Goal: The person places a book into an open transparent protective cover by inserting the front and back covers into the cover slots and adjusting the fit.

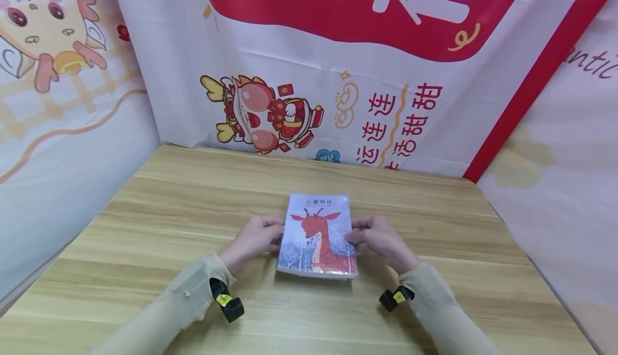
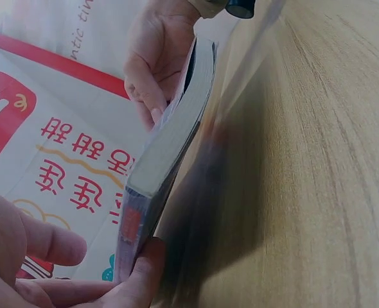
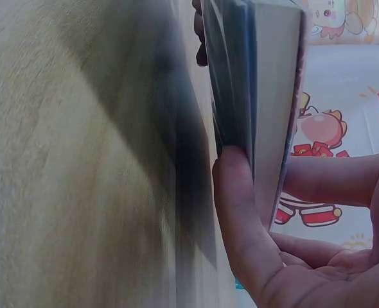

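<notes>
A paperback book (image 1: 316,237), with a red deer and pale trees on its bluish cover, is held face up just above the wooden table. My right hand (image 1: 379,239) grips its right edge; in the right wrist view the thumb and fingers (image 3: 237,186) lie on opposite sides of the pages. At the spine side, my left hand (image 1: 256,237) holds the left edge. The left wrist view shows a finger beneath the spine (image 2: 133,221) and the thumb apart from the cover. Parts of the left fingers are hidden behind the book.
The wood-grain table (image 1: 193,199) stretches around the book. Behind it hangs a white and red printed cloth (image 1: 299,49), with more patterned cloth (image 1: 72,119) at the left. Each wrist wears a black strap device (image 1: 229,304).
</notes>
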A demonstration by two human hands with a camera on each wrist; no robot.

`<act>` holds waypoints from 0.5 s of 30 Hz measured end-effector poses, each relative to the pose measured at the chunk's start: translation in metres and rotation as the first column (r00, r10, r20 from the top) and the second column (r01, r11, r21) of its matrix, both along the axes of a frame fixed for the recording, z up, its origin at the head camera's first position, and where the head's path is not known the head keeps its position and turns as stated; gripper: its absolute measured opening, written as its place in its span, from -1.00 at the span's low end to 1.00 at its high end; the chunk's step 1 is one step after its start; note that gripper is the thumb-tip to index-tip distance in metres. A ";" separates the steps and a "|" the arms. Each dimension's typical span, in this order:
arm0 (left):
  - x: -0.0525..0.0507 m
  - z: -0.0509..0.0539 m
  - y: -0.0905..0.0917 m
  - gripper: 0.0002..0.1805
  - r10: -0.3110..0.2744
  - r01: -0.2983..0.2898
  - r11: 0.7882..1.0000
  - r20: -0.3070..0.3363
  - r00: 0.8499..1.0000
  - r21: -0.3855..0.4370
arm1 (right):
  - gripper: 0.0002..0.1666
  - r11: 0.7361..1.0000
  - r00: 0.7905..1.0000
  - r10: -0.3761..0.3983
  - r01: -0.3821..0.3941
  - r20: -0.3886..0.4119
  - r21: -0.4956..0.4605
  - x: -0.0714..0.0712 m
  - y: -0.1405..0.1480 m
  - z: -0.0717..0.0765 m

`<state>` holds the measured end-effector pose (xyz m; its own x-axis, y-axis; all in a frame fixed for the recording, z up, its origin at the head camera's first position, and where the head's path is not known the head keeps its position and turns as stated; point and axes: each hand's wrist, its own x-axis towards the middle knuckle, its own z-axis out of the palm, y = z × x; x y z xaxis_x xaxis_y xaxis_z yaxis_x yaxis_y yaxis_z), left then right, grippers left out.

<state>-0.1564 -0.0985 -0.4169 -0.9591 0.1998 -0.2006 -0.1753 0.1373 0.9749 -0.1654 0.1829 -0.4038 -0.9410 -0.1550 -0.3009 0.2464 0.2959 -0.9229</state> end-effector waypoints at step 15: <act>0.002 0.004 0.003 -0.71 -0.020 0.020 1.000 0.021 1.000 -0.012 | -0.55 0.999 1.000 0.000 0.000 -0.023 0.033 -0.002 0.001 -0.006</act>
<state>-0.1547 -0.0953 -0.4129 -0.9506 0.2161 -0.2229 -0.1925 0.1530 0.9693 -0.1679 0.1836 -0.4096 -0.9478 -0.1454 -0.2837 0.2248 0.3261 -0.9182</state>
